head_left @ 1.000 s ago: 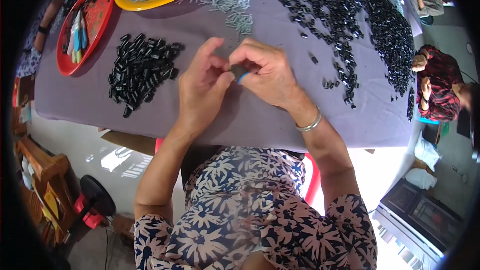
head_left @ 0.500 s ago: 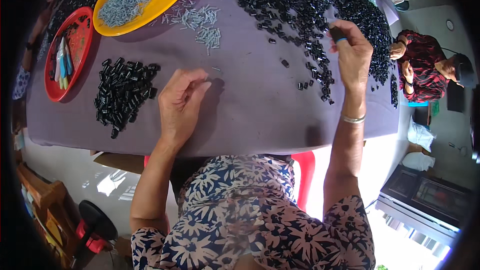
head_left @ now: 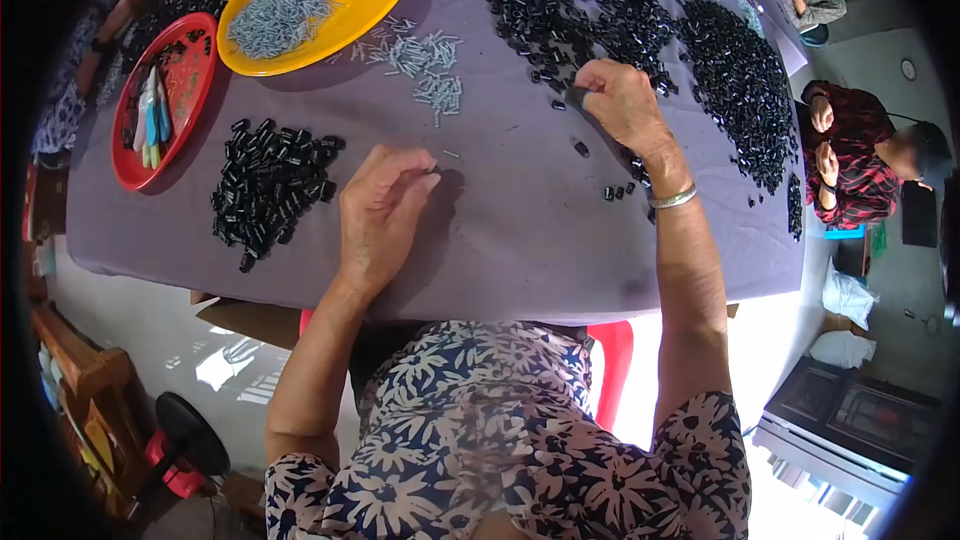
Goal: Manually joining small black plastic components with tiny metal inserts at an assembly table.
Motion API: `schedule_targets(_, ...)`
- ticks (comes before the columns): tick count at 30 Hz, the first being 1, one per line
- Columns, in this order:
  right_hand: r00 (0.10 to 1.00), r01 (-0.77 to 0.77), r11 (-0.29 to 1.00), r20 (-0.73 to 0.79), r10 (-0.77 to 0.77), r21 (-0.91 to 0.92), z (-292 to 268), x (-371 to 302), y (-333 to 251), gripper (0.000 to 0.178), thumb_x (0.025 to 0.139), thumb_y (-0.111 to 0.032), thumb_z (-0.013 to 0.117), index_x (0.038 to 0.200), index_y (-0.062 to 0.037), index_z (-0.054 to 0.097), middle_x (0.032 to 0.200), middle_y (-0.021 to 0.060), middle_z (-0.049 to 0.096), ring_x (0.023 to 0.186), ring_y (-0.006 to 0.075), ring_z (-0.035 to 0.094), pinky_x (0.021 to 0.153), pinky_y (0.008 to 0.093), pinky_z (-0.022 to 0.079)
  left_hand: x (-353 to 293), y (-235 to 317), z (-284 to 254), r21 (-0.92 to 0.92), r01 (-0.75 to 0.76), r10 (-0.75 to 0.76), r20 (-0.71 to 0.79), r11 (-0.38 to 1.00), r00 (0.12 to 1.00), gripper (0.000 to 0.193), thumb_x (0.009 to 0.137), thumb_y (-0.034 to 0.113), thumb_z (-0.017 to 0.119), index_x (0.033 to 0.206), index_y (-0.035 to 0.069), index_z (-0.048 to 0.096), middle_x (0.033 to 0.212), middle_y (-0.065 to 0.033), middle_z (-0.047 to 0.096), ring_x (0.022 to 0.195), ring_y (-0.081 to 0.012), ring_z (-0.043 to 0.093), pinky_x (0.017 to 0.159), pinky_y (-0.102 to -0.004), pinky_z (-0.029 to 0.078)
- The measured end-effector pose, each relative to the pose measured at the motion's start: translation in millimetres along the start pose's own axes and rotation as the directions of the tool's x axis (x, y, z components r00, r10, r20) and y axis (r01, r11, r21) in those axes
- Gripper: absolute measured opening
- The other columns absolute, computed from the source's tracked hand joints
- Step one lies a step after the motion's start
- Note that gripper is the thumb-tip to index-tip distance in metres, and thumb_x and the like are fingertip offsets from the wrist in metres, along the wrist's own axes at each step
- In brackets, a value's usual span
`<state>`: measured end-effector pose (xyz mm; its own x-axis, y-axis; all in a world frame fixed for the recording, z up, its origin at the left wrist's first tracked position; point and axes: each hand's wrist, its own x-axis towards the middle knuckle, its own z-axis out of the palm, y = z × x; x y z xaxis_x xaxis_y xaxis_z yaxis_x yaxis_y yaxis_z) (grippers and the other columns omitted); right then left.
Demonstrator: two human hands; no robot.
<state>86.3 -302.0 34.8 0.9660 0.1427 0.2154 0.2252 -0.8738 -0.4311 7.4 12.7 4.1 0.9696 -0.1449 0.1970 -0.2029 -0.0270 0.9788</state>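
My left hand (head_left: 378, 215) is closed in a pinch just above the cloth, thumb against the fingers. A dark speck shows at its fingertips, too small to name. One loose silvery pin (head_left: 452, 155) lies beside those fingertips. My right hand (head_left: 622, 108), with a metal bangle at the wrist, is closed at the near edge of a large spread of small black plastic pieces (head_left: 560, 0). Something dark shows at its thumb; whether held or worn, I cannot tell. A smaller heap of black pieces (head_left: 270, 185) lies left of my left hand.
A yellow plate (head_left: 385, 5) holds silvery pins, with more pins (head_left: 425, 60) spilled beside it. A red tray (head_left: 130, 170) carries several handled tools. Another black heap (head_left: 740, 80) lies at the right. People sit around the purple-grey cloth-covered table (head_left: 520, 250).
My right hand has moved left and slightly nearer, from the right side of the black spread to its near edge. My left hand stays in its pinch. The whole view has shifted slightly.
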Motion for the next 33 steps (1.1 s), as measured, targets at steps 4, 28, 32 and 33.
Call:
schedule_targets(4,0.997,-0.053,0.995,0.062,0.048,0.082,-1.8,-4.0,-12.6,0.012,0.074,-0.007,0.064,0.084,-0.0017,0.067,0.064,0.0086,0.060,0.060,0.0170,0.059,0.059,0.0323,0.048,-0.7,-2.6,-2.8,0.039,-0.024,0.023,0.020,0.999,1.000,0.020,0.085,-0.010,0.067,0.102,0.000,0.065,0.093,-0.0058,0.061,0.082,-0.0136,0.062,0.072,-0.0243,0.050)
schedule_targets(28,0.980,0.018,0.748,0.138,-0.146,0.664,39.0,-31.5,-129.5,0.013,0.093,0.005,0.061,0.104,0.0003,0.067,0.094,0.0034,0.070,0.089,0.0097,0.066,0.081,0.0243,0.053,-2.3,-3.1,-1.3,-0.133,0.102,-0.104,-0.002,0.986,0.995,0.044,0.088,-0.009,0.065,0.129,0.004,0.053,0.095,-0.0011,0.056,0.083,-0.0066,0.055,0.074,-0.0203,0.048)
schedule_targets(32,0.994,0.016,0.636,0.056,-0.093,0.772,52.0,-33.5,-135.6,0.013,0.093,0.005,0.060,0.103,0.0004,0.068,0.095,0.0043,0.070,0.091,0.0109,0.066,0.083,0.0247,0.053,-2.3,-9.8,-2.8,-0.085,0.038,-0.035,0.031,0.996,0.999,0.057,0.089,-0.011,0.064,0.139,0.004,0.043,0.096,-0.0009,0.056,0.084,-0.0061,0.055,0.078,-0.0203,0.048)
schedule_targets(33,0.992,0.033,0.649,0.054,-0.113,0.760,54.5,-33.8,-135.2,0.014,0.093,0.006,0.061,0.104,0.0003,0.068,0.095,0.0043,0.070,0.092,0.0112,0.066,0.084,0.0250,0.053,-2.4,-9.1,-1.8,-0.108,0.055,-0.054,0.012,0.993,0.998,0.057,0.088,-0.011,0.064,0.139,0.004,0.044,0.096,-0.0009,0.055,0.085,-0.0057,0.054,0.078,-0.0201,0.048)
